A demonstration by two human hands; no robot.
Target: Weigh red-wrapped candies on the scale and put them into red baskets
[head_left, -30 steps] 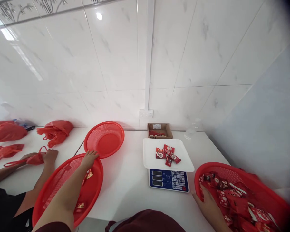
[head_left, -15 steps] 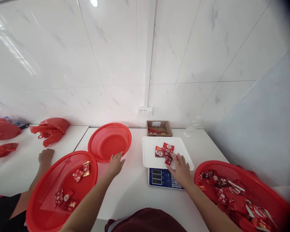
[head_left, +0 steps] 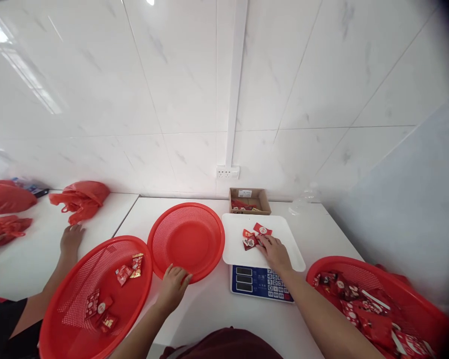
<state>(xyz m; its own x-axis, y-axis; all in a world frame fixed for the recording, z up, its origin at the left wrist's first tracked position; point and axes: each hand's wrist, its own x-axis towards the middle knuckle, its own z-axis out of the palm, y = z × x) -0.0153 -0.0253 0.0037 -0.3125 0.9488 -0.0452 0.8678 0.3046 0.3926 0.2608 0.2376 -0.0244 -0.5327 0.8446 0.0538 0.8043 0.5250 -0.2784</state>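
My left hand (head_left: 174, 285) grips the near rim of a small empty red mesh basket (head_left: 187, 244) at the table's middle. My right hand (head_left: 275, 252) lies on the white tray (head_left: 290, 244) of a blue digital scale (head_left: 260, 281), fingers over some red candy packets (head_left: 250, 242). Three packets show beside the fingers; whether the hand grips any is hidden. A large red basket (head_left: 75, 284) to my left holds several packets. Another large red basket (head_left: 359, 263) at my right is piled with packets.
A small cardboard box (head_left: 249, 200) stands against the tiled wall behind the scale, under a wall socket (head_left: 227, 173). On the adjoining table at left a co-worker's hand (head_left: 71, 239) rests flat near red plastic bags (head_left: 80, 197).
The small basket has slid right, up against the scale, with my left hand on its rim. My right hand has come from the right basket onto the scale tray. Fewer packets show there.
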